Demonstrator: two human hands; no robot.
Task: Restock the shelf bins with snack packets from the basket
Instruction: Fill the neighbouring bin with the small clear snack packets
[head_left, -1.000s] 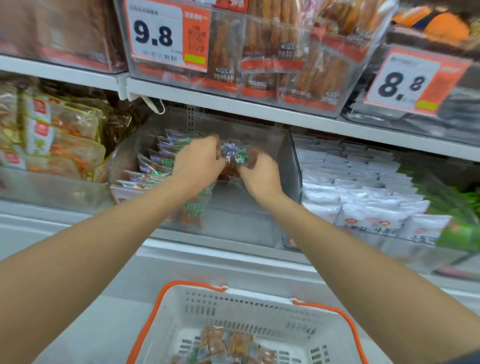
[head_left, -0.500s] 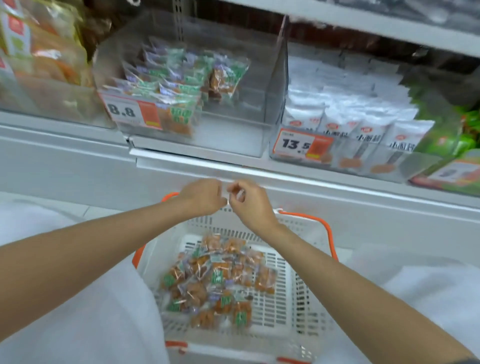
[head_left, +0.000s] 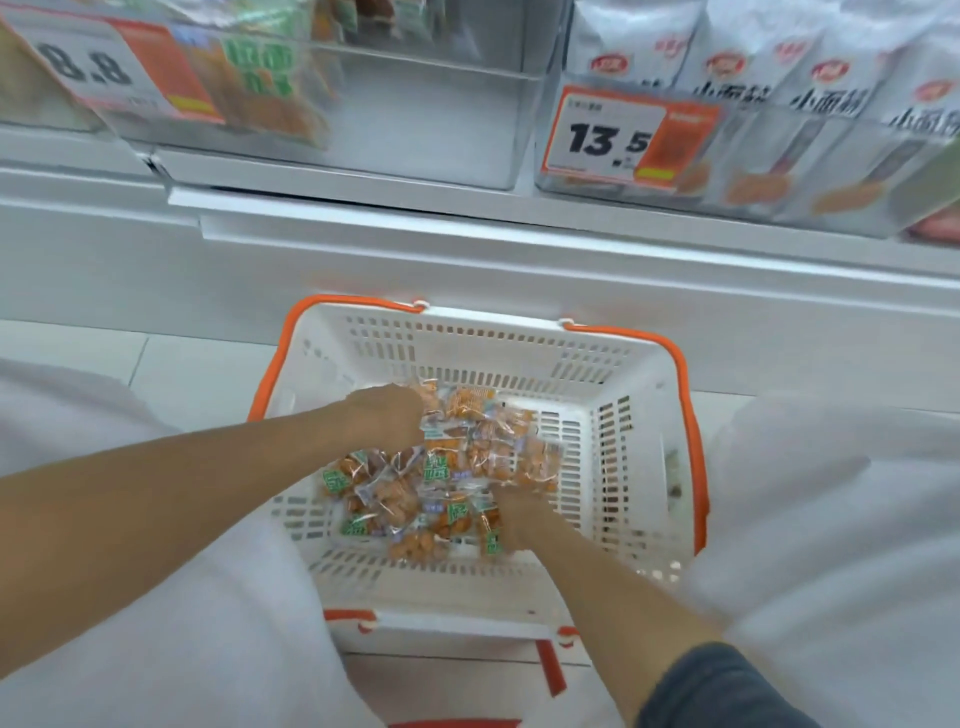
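Both hands are down inside the basket (head_left: 467, 332), among the snack packets (head_left: 441, 483). Left hand (head_left: 387, 418) sits at the far left edge of the heap, knuckles up and fingers curled down into the packets; motion blur keeps me from telling whether it holds one. Right hand (head_left: 519, 512) is at the near right edge of the heap, its fingertips buried under the wrappers, so I cannot tell its grip either. A dark sleeve (head_left: 717, 686) shows at the near end of the right arm.

The packets are small clear wrappers with orange-brown contents and green labels, lying in a loose pile on the basket's slotted bottom. The basket is white with orange handles (head_left: 685, 415) folded down along its rim, and it stands on the floor (head_left: 197, 374) just in front of the shelf (head_left: 467, 218).

On the shelf, far left, a clear bin (head_left: 426, 119) carries an 8.8 price tag (head_left: 88, 67), with similar green-labelled packets behind it. To its right, touching it, a second bin (head_left: 587, 41) with a 13.5 tag (head_left: 613, 137) holds white packets (head_left: 727, 57).
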